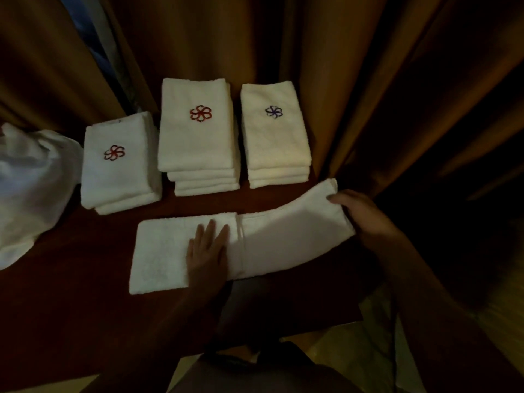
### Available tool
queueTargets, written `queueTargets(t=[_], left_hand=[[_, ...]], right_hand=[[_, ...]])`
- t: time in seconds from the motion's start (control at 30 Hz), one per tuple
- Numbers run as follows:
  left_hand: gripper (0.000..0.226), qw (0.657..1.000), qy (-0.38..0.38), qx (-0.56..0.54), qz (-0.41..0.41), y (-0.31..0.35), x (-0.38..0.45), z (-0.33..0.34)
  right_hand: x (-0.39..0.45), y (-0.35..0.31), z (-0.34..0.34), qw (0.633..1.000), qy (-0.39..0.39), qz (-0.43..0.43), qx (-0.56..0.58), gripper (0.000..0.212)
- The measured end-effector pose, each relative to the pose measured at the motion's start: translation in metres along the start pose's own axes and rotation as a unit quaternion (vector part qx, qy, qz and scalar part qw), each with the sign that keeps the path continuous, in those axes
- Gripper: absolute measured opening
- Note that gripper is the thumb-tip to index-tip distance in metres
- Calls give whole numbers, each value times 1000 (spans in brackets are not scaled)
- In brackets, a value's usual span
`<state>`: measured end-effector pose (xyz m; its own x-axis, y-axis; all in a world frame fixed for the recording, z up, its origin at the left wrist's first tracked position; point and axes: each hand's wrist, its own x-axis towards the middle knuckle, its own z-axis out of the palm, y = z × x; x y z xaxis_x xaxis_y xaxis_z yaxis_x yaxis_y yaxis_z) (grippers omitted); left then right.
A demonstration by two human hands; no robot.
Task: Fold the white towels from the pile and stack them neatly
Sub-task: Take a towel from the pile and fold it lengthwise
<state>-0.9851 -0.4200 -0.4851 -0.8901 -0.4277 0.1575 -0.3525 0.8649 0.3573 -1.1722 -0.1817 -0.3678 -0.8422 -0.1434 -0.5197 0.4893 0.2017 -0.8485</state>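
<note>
Head view: mid-fold on one towel (pixel 283 239), a long strip lying along the near edge of the table (pixel 85 279). Your left hand (pixel 208 251) lies flat, fingers straight and close, pinning its middle. Your right hand (pixel 360 214) grips the raised right end. Next move, as I read it: carry that end leftward over the pinned half and square the edges. Three folded stacks (pixel 198 137) line the far edge; the unfolded pile (pixel 31 182) sits at the left edge.

Head view, steeply down, close.
</note>
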Motion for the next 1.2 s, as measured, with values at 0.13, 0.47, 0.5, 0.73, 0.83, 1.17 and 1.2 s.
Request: queueTargets(t=[0.13,0.47,0.5,0.73,0.83,1.17,1.2], left_hand=[[29,995,41,84,15,-6,-7,-17],[40,998,-63,1,2,-77,-28,-67],[43,997,-78,7,17,-79,-29,-67],[35,959,-124,-252,35,-113,-58,-100],[29,886,-76,-438,-133,-132,-70,-132],[73,961,-99,-154,-209,-126,-11,-127],[73,953,-109,-161,-231,-121,-3,-124]], right_hand=[[-23,-37,61,1000,1,-24,-19,25],[-87,-25,240,984,-103,-111,-89,16],[-90,-20,256,982,-115,-108,-105,14],[-89,27,327,939,-160,-114,-281,15],[-84,44,333,924,-157,-118,-329,18],[-82,43,323,941,-236,-46,-239,18],[-81,44,317,947,-228,-38,-223,18]])
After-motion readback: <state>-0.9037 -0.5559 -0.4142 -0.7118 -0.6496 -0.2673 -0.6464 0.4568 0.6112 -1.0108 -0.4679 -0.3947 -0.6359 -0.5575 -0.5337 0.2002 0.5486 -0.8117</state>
